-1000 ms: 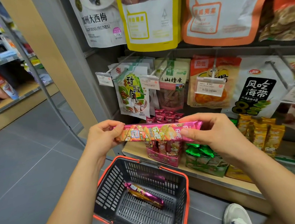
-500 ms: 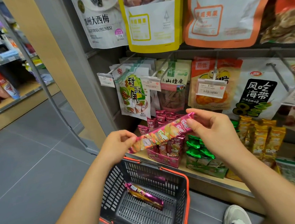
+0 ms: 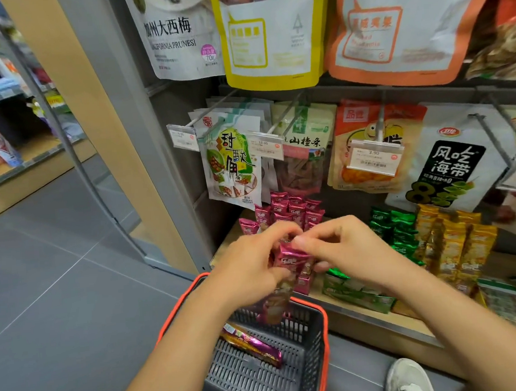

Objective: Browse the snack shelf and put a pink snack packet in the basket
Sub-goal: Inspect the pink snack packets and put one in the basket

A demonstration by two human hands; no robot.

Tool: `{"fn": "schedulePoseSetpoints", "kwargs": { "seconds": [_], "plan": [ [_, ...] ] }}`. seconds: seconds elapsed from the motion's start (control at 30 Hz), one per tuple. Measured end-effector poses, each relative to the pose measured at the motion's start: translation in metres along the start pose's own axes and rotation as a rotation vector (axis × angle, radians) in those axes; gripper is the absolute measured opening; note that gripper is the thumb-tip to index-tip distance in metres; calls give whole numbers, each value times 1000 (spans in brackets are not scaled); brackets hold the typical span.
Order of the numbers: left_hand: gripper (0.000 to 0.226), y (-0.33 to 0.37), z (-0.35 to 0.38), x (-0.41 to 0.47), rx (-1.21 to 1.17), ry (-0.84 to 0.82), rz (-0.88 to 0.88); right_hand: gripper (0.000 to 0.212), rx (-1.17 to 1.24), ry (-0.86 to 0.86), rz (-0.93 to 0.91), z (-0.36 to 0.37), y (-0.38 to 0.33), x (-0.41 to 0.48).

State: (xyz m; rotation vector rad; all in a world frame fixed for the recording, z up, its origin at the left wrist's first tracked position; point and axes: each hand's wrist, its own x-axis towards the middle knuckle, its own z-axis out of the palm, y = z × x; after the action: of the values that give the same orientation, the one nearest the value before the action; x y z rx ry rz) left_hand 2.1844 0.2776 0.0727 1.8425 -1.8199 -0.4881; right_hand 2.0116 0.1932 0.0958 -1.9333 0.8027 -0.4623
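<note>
Wooden shelf (image 3: 512,263) with pink packets (image 3: 295,211), green packets (image 3: 398,227), yellow packets (image 3: 448,242)

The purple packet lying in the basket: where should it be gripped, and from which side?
Pinch the purple packet across its narrow width near the middle, coming from straight above. It lies flat and slanted on the floor of the basket, whose walls would likely block a sideways approach.

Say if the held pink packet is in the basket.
Out: long pink snack packet, pinched by left hand and right hand, hangs over the grey plastic basket.
</note>
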Motion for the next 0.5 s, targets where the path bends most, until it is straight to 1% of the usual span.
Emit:
{"fn": "schedulePoseSetpoints", "kwargs": {
  "seconds": [0.03,0.07,0.1,0.13,0.17,0.23,0.3,0.4,0.5],
  "plan": [
    [57,-4,-2,-1,59,-30,-34,18,-59,-91,41,-3,0,2],
    [51,-7,-4,-1,92,-55,-85,19,-193,-137,41,-6,1,5],
    [44,-12,-6,-1,102,-73,-140,18,-331,-142,21,-8,2,9],
    [38,-17,-8,0,91,-85,-188,16,-448,-105,2,-10,2,13],
    [33,-22,-10,0,64,-82,-222,15,-517,-60,4,-13,2,18],
    [26,-30,-16,2,44,-20,-248,16,-593,-27,41,-19,1,33],
    [28,-34,-22,7,126,74,-234,18,-659,-40,82,-23,6,52],
    [30,-31,-24,22,173,195,-192,30,-712,0,101,-17,22,79],
    [26,-32,-24,40,130,243,-178,39,-712,37,98,-6,42,105]
  ]
}}
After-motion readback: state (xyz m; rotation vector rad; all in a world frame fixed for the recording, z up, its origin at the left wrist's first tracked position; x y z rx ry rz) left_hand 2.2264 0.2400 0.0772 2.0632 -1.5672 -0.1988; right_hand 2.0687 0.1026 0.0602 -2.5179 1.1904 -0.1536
